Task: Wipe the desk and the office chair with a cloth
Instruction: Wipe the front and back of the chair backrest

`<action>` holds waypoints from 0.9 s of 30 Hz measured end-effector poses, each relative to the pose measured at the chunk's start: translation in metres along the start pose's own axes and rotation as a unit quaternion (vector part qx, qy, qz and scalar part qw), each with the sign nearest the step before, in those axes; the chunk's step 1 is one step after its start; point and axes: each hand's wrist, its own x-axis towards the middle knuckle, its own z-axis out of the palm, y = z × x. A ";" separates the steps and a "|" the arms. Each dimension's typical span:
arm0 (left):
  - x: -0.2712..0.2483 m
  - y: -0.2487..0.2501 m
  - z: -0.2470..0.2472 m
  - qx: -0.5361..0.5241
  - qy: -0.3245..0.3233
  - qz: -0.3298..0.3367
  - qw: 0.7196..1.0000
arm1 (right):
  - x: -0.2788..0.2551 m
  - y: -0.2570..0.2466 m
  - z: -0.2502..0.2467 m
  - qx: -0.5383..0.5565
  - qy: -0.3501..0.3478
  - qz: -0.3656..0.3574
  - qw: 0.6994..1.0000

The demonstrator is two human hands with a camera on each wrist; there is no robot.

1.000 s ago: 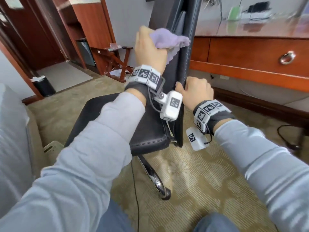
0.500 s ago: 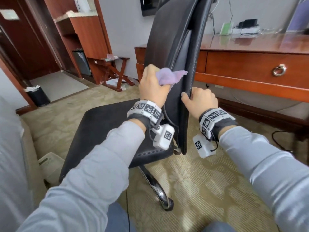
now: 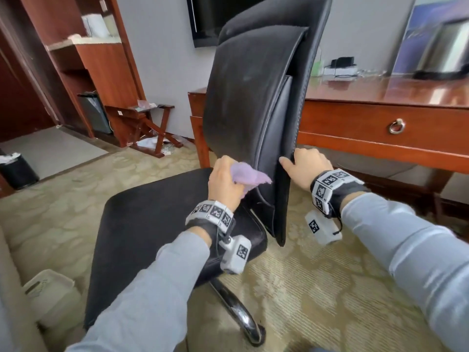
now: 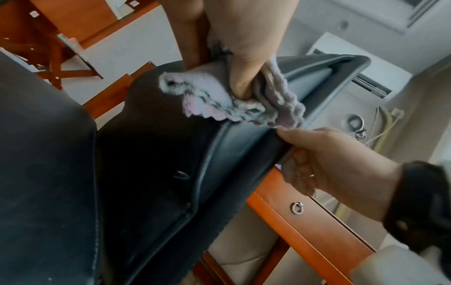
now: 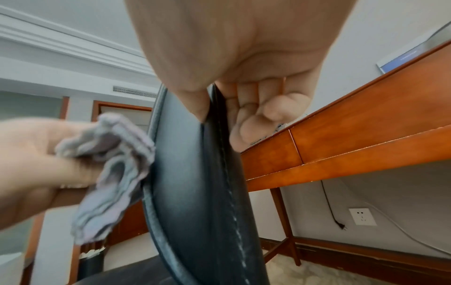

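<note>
Head view caught the chair step in progress: left hand (image 3: 224,182) bunched around the purple cloth (image 3: 250,177), pressed low on the backrest (image 3: 256,102) of the office chair (image 3: 152,232), just above the seat. Right hand (image 3: 308,167) clamped on the backrest's side edge, thumb on the front face and fingers (image 5: 253,123) curled behind, steadying it. Left wrist view showed the cloth (image 4: 229,100) folded in layers and pinched against the leather, close to the other hand's thumb tip.

Looked like the lower backrest was nearly covered; seat and the desk (image 3: 380,97) probably left to do, though couldn't tell from the surfaces whether the desk had been wiped. Next move likely called for carrying the stroke down to the seat joint or shifting onto the seat, keeping the right-hand brace so the chair didn't swivel or roll.

Around: drawer with ring pull (image 3: 396,127) right behind the chair, chargers and cables (image 3: 341,66) at the desktop's back, folding luggage rack (image 3: 149,128) by the wall, black bin (image 3: 17,171) off left. Chrome chair leg (image 3: 238,313) near the knees, worth minding. Loose cord on the carpet too.
</note>
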 end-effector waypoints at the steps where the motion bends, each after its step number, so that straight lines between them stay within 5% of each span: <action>1: 0.007 -0.005 -0.001 -0.010 0.006 -0.006 1.000 | 0.006 0.000 0.001 0.007 -0.007 0.012 1.000; 6: 0.090 0.024 -0.013 -0.127 0.067 0.000 0.990 | 0.026 0.006 0.017 0.039 0.009 0.042 0.998; 15: 0.219 0.111 0.012 -0.122 0.109 0.094 0.982 | 0.041 0.021 0.039 0.050 0.035 0.013 0.998; 18: 0.217 0.102 0.032 -0.120 0.121 0.109 0.979 | 0.042 0.025 0.041 0.046 0.045 0.012 0.998; 22: 0.173 0.022 0.040 -0.041 0.117 0.091 0.988 | 0.040 0.023 0.040 0.054 0.039 0.011 0.998; 27: 0.179 0.024 0.016 -0.010 -0.011 0.041 0.999 | 0.038 0.018 0.012 0.054 0.002 0.009 0.999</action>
